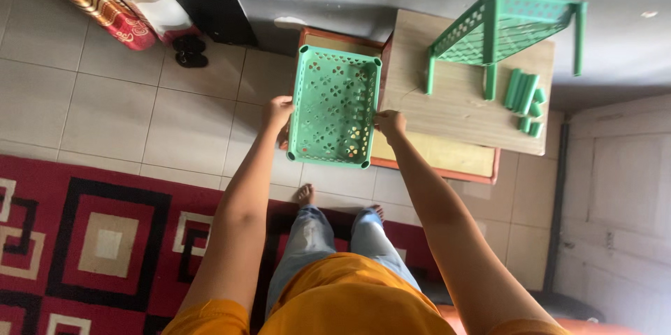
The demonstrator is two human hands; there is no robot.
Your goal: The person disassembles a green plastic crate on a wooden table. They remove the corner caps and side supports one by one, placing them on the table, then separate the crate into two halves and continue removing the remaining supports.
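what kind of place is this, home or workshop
Most likely a room in a home: tiled floor, a red patterned rug, sandals by the wall, and both hands holding a green plastic basket tray over a low wooden table.

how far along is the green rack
Done: one green shelf stands on the wooden board with legs fitted. In hand: left hand and right hand hold a second green tray. Left: loose green tubes lie unused beside the shelf.

Left hand (277, 110), right hand (390, 122) grip green perforated tray (334, 106) by opposite sides, above wooden table (447, 108).
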